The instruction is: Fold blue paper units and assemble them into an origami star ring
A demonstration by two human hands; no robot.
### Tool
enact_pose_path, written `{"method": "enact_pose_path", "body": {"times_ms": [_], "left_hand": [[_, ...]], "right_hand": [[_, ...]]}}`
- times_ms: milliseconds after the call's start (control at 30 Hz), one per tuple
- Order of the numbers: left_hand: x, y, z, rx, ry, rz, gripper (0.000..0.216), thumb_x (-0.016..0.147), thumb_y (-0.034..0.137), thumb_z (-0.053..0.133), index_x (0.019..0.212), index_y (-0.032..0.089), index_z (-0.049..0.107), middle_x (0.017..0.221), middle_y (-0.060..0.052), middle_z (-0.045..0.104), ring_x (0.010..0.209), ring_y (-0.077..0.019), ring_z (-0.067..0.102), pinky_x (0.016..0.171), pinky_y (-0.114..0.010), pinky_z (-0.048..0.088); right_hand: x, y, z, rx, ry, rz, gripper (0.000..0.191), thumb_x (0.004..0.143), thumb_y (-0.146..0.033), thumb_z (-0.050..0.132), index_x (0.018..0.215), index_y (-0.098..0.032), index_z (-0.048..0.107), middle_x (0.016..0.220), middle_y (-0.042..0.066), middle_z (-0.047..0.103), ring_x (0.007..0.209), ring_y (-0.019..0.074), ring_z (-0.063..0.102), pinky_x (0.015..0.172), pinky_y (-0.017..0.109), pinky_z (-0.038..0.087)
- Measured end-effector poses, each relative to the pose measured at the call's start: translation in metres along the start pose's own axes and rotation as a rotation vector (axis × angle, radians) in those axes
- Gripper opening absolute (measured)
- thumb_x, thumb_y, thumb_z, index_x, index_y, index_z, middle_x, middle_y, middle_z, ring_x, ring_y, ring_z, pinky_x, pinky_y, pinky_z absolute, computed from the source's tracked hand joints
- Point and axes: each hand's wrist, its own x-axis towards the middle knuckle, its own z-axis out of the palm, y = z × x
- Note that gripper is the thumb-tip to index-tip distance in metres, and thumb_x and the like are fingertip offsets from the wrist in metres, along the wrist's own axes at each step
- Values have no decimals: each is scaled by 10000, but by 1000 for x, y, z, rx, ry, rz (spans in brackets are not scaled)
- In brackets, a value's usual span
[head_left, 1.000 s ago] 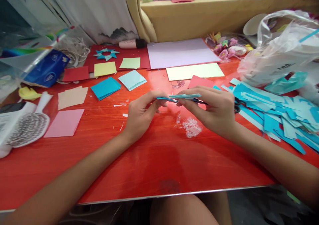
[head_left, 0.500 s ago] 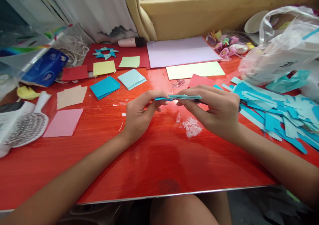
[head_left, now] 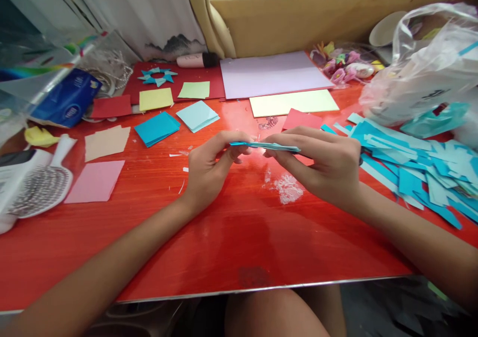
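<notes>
Above the red table, my left hand (head_left: pixel 211 170) and my right hand (head_left: pixel 321 163) pinch a folded blue paper piece (head_left: pixel 269 146) between them. It is seen nearly edge-on, darker blue at the left and paler toward the right. My left thumb and fingers close on its left end; my right thumb and fingers grip the right end. Something dark shows behind my right fingers, but I cannot make it out. Beyond my hands lie a stack of blue paper squares (head_left: pixel 157 129), a stack of pale blue squares (head_left: pixel 197 116) and a folded-paper star ring (head_left: pixel 157 77).
Blue paper strips (head_left: pixel 418 163) are heaped at the right beside a plastic bag (head_left: pixel 429 78). A hairbrush (head_left: pixel 43 187), pink paper (head_left: pixel 95 181) and beige paper (head_left: pixel 107 143) lie at the left. A lilac sheet (head_left: pixel 274 74) is at the back. The table's front edge (head_left: pixel 224 294) runs above my legs.
The blue paper piece now looks thinner and flatter, its two ends more in line. My hands have barely moved. The camera view has shifted slightly.
</notes>
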Motion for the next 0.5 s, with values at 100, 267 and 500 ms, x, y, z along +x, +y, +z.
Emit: {"method": "enact_pose_path", "body": {"times_ms": [100, 267, 500], "left_hand": [[0, 0, 0, -3, 2, -6, 140, 851, 317, 534, 902, 212, 611, 844, -5, 681, 763, -125, 653, 620, -245, 554], [1, 0, -1, -29, -8, -2, 132, 857, 299, 530, 903, 208, 613, 816, -4, 673, 754, -120, 648, 591, -228, 548], [3, -2, -1, -24, -24, -55, 149, 857, 317, 529, 912, 219, 626, 821, -1, 677, 753, -120, 649, 612, -229, 545]], "right_hand": [[0, 0, 0, 1, 4, -16, 219, 863, -196, 502, 921, -291, 691, 810, -1, 703, 708, 131, 642, 594, 244, 488], [-1, 1, 1, -4, 4, -33, 221, 851, -176, 517, 928, -294, 687, 826, -7, 710, 741, 141, 657, 604, 252, 500], [-3, 2, 4, 66, 19, 23, 214, 838, -158, 539, 960, -276, 670, 849, 9, 707, 740, 149, 658, 638, 268, 522]]}}
